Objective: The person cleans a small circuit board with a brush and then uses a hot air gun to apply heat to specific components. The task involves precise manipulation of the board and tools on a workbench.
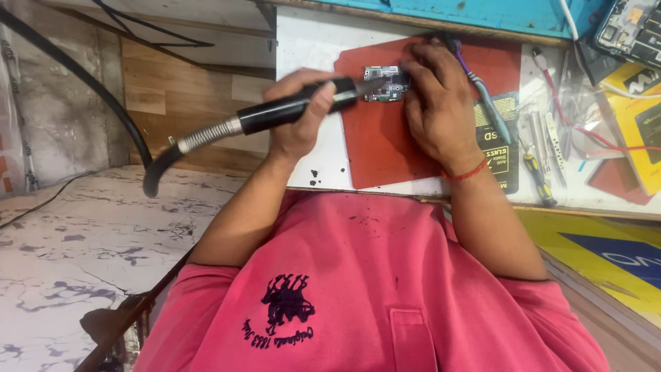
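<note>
Head view, looking down past a pink shirt [372,275] onto a white bench top [306,48].

Gripping a black handpiece [282,112] in the left hand [297,138], fingers closed around its barrel, metal tip reaching onto a small green circuit board [383,84]. Trailing a coiled spring sleeve [206,136] and a thick black hose [153,172] back off the bench edge to the left.

Pinning the circuit board with the right hand [435,103], fingers curled down over its right end, while also seeming to be holding a thin purple-and-blue-handled tool [482,100] that is running back across the knuckles; grip on that tool partly hidden. Board lying on a red mat [385,155], near the mat's top edge, right at the handpiece tip.

Lying loose to the right: screwdrivers [538,176] and other slim metal tools, near the red thread on the wrist [465,172].

Risking, by judgement: fingertips sitting just beside the working tip, so a slip or a tug from the hanging hose probably bringing tip and fingers together; board likely skidding on the mat if the pinning pressure is easing; tip lingering in one spot possibly marring nearby parts.
</note>
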